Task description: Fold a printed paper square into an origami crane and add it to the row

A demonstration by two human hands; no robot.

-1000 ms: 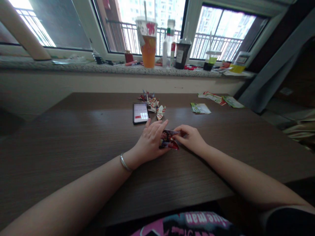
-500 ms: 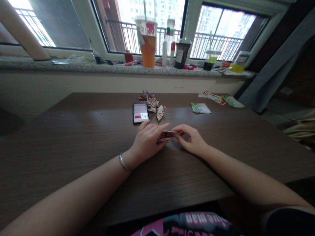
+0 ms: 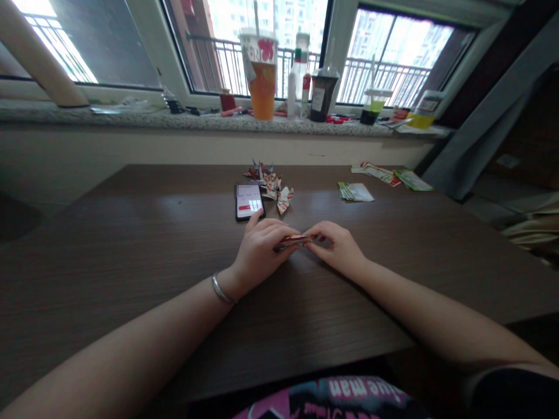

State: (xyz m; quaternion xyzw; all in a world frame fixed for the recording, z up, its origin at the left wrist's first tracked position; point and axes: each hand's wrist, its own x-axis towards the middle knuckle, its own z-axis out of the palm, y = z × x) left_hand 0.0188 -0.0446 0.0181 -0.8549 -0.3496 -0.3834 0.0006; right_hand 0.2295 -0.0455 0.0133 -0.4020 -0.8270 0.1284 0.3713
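Between my hands, just above the brown table [image 3: 187, 279], is a narrow folded piece of printed red and white paper [image 3: 293, 239]. My left hand [image 3: 262, 244] pinches its left end between thumb and fingers. At its right end my right hand [image 3: 335, 243] grips it with thumb and fingertips. My fingers cover parts of the paper, so its full folded shape is hidden. Close beyond my left hand lies a phone [image 3: 249, 202] with a lit screen. Folded paper pieces [image 3: 285, 199] in red and white sit in a cluster beside the phone.
A stack of green and white packets [image 3: 356, 192] lies at the back right, with more flat red and green papers [image 3: 379, 173] behind it. On the stone windowsill [image 3: 192, 123] stand a large orange drink cup [image 3: 263, 87], a dark cup [image 3: 323, 96] and bottles.
My left fingers have closed down onto the paper, which now looks flatter and narrower. My right fingertips have shifted slightly left along it.
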